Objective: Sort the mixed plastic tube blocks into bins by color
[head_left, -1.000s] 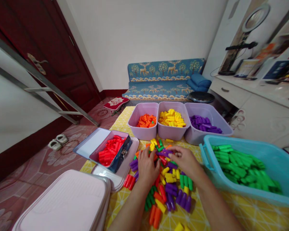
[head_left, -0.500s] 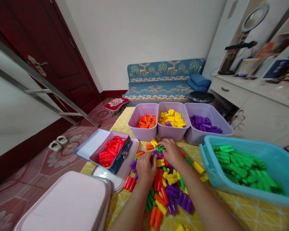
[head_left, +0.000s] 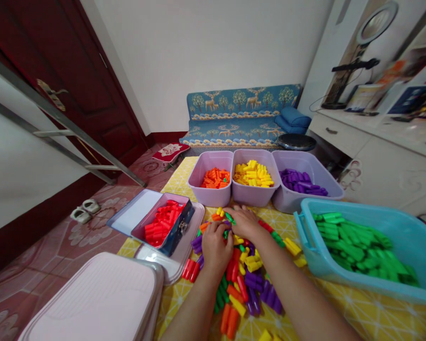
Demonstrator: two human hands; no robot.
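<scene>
Both my hands are in a loose pile of colored plastic toy pieces (head_left: 253,279), tube-shaped with rounded ends. My left hand (head_left: 216,245) is closed, its fingers curled down; a bit of green shows by the fingertips, and what they hold is partly hidden. Just beyond it to the right, my right hand (head_left: 245,222) bends over the far end of the pile, its fingers around a small green plastic piece (head_left: 230,218). Near its fingertips lie yellow pieces (head_left: 220,211) and orange pieces (head_left: 218,217). Red, purple and green pieces lie under and between my forearms.
Three lilac bins hold orange (head_left: 209,197), yellow (head_left: 255,198) and purple pieces (head_left: 287,204). A turquoise tub (head_left: 358,288) with green pieces stands right. An open box (head_left: 183,233) of red pieces sits left on a lid, near stacked lids (head_left: 92,303).
My right hand has shifted slightly left, closer to my left hand, uncovering red and green pieces beside its wrist. A purple piece visible in the yellow pieces' bin earlier no longer shows.
</scene>
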